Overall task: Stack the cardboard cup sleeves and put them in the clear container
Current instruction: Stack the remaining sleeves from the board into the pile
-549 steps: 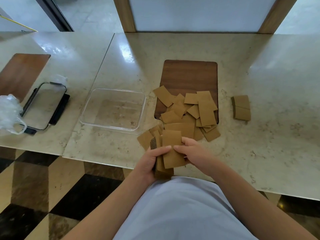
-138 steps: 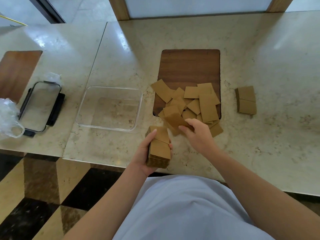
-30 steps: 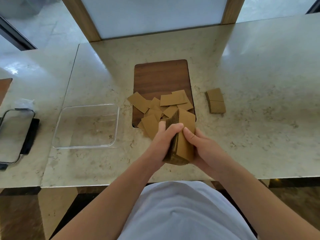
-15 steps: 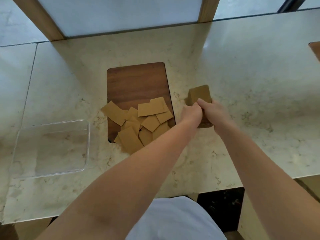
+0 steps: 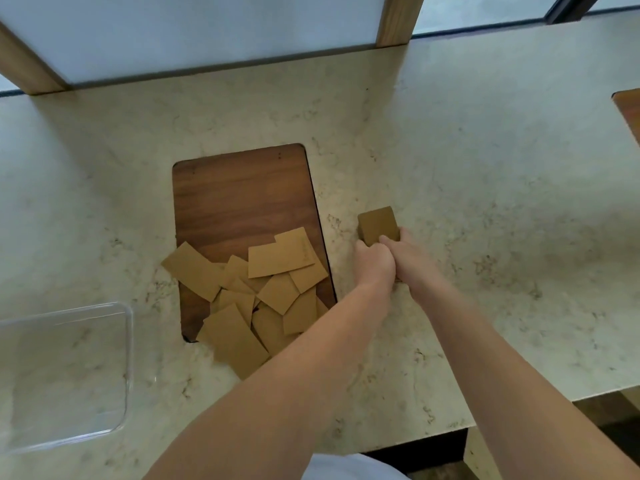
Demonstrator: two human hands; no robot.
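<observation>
Both arms reached forward over the bench, the hands meeting side by side at a stack of cardboard sleeves (image 5: 377, 224) that stood on the marble just right of the wooden board (image 5: 242, 209). The left hand (image 5: 375, 263) was curled with its knuckles up, its grip closed against the near left side of the stack. The right hand (image 5: 405, 254) pressed in from the near right, fingers bent over the top edge, its grip clamped on the stack as well. The near half of the stack was hidden behind the two hands.

Loose sleeves (image 5: 256, 292) lay scattered and overlapping across the near end of the board, a few spilling off its near edge onto the marble. The clear container (image 5: 126, 368) sat well to the left, partly cut off by the picture's edge, apart from the board. Open marble ran to the right of the hands and behind them, up to the wall.

The bench (image 5: 485, 202) was pale veined stone, glossy, with wooden posts and a pale panel behind it.
</observation>
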